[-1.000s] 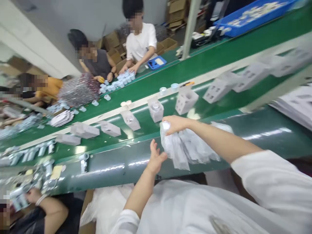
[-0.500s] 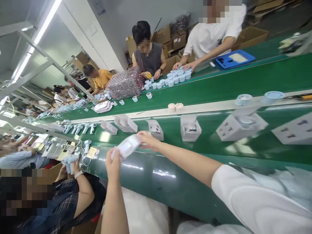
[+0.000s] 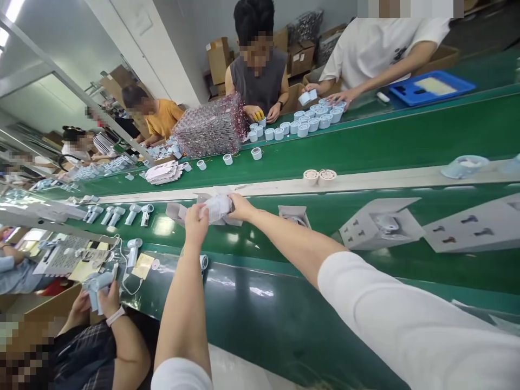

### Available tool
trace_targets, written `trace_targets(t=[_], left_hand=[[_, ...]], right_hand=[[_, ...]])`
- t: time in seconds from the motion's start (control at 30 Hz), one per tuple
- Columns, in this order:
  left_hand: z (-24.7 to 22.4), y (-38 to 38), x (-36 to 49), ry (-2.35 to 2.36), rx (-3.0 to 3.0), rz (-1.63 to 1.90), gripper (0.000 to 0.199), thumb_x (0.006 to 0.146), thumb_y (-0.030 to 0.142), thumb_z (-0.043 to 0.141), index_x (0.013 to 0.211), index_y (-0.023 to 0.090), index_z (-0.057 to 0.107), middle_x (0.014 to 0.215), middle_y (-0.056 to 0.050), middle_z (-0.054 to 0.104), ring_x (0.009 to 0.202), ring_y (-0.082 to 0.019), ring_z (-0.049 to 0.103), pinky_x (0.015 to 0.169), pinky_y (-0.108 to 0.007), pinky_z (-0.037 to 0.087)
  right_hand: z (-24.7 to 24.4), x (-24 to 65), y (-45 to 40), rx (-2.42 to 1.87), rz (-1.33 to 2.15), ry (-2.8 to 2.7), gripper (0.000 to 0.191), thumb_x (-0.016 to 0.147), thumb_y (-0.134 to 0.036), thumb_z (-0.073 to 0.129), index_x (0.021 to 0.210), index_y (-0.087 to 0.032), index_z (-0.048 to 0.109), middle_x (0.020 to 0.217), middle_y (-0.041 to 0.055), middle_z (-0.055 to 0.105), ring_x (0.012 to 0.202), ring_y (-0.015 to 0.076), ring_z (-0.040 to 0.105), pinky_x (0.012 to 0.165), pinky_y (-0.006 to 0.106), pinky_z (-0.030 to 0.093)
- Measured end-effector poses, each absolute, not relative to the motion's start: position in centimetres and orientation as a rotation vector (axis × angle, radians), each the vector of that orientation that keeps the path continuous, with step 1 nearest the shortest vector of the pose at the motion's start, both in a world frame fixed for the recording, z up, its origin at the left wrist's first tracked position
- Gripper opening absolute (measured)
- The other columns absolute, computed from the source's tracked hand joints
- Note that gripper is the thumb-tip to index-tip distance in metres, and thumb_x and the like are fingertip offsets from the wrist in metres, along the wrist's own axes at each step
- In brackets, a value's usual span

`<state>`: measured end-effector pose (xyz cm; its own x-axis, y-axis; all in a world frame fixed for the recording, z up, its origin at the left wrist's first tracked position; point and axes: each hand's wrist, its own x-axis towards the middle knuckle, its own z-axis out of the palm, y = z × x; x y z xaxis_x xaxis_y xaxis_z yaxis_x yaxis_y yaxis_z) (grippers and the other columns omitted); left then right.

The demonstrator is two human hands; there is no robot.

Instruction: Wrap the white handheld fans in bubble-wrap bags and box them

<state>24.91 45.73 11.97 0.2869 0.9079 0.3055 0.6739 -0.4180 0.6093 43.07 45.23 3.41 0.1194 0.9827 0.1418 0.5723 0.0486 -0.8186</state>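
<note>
Out over the green belt, a whitish item wrapped in clear plastic (image 3: 217,207) is held between my two hands. My left hand (image 3: 196,223) has its fingers closed on the near left end, and my right hand (image 3: 242,207) grips the right end. What the plastic contains is too blurred to name. Just behind and beneath it are open white boxes, one white box (image 3: 175,213) showing to the left; my hands partly cover the others. Another open white box (image 3: 293,215) lies to the right of my right hand.
Larger open white boxes (image 3: 379,227) stand on the belt at the right. Light-blue handheld fans (image 3: 132,214) lie at the left. Two round cream parts (image 3: 319,175) sit on the pale divider (image 3: 365,176). Co-workers handle light-blue rings (image 3: 303,129) across the line; another person's hands (image 3: 108,300) hold fans nearby.
Both my hands have carried the wrapped item forward, away from my body, to the boxes on the belt. My view has shifted. A co-worker across the line has lifted some light-blue rings.
</note>
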Motion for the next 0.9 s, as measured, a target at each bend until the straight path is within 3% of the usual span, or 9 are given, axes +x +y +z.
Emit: trace_targets(t=[0.17,0.27,0.43,0.6,0.7,0.8,0.9], left_hand=[[14.2,43.8,30.1,1.594,2.577,0.01,0.026,0.086,0.023,0.048,0.109,0.021,0.059,0.112,-0.014,0.054,0.09,-0.028,0.062,0.082,-0.042,0.047],[13.7,42.7,33.1,1.573,2.521,-0.29,0.031,0.089,0.021,0.041,0.117,0.017,0.052,0.116,-0.018,0.054,0.094,-0.03,0.063,0.081,-0.042,0.047],[11.6,41.4,32.9,1.348,2.536,-0.388,0.032,0.09,0.018,0.043,0.122,0.014,0.044,0.126,-0.02,0.051,0.105,-0.028,0.06,0.086,-0.039,0.046],[11.4,41.1,31.5,1.293,2.65,-0.626,0.034,0.087,0.033,0.054,0.117,0.018,0.046,0.117,-0.017,0.06,0.11,-0.033,0.059,0.088,-0.043,0.045],[10.7,41.0,32.0,1.38,2.717,-0.6,0.035,0.088,0.026,0.053,0.12,0.017,0.043,0.115,-0.018,0.06,0.108,-0.032,0.06,0.087,-0.042,0.045],[10.1,40.6,32.8,1.395,2.767,-0.503,0.033,0.09,0.016,0.043,0.123,0.015,0.043,0.114,-0.019,0.06,0.104,-0.03,0.062,0.084,-0.041,0.046],[10.9,39.5,32.7,1.411,2.774,-0.377,0.032,0.086,0.017,0.053,0.118,0.015,0.049,0.11,-0.018,0.061,0.099,-0.031,0.063,0.082,-0.043,0.047]], right_hand=[[3.2,43.3,41.3,-1.599,0.713,-1.641,0.057,0.061,-0.025,0.075,0.11,-0.014,0.05,0.112,0.0125,0.056,0.105,0.0276,0.055,0.09,0.038,0.046],[3.6,43.3,39.2,-1.57,0.786,-1.653,0.058,0.061,-0.021,0.074,0.113,-0.016,0.049,0.117,0.0137,0.056,0.109,0.0302,0.054,0.093,0.04,0.045],[4.6,44.3,37.9,-1.587,0.873,-1.616,0.061,0.06,-0.009,0.071,0.116,-0.015,0.049,0.122,0.0157,0.056,0.114,0.031,0.053,0.095,0.038,0.043],[6.0,45.4,38.5,-1.641,0.926,-1.592,0.056,0.053,-0.004,0.072,0.105,-0.016,0.054,0.112,0.0109,0.06,0.106,0.0295,0.056,0.09,0.036,0.045],[7.0,45.7,39.0,-1.65,0.95,-1.585,0.053,0.05,-0.003,0.073,0.099,-0.015,0.056,0.103,0.0087,0.063,0.1,0.0277,0.058,0.087,0.035,0.046],[8.6,46.0,38.4,-1.625,0.959,-1.587,0.057,0.048,-0.008,0.079,0.101,-0.013,0.058,0.105,0.0094,0.064,0.102,0.0284,0.058,0.089,0.036,0.046],[11.3,48.2,34.7,-1.552,0.929,-1.575,0.068,0.051,-0.021,0.084,0.113,-0.017,0.057,0.121,0.0081,0.06,0.112,0.0263,0.055,0.093,0.032,0.045]])
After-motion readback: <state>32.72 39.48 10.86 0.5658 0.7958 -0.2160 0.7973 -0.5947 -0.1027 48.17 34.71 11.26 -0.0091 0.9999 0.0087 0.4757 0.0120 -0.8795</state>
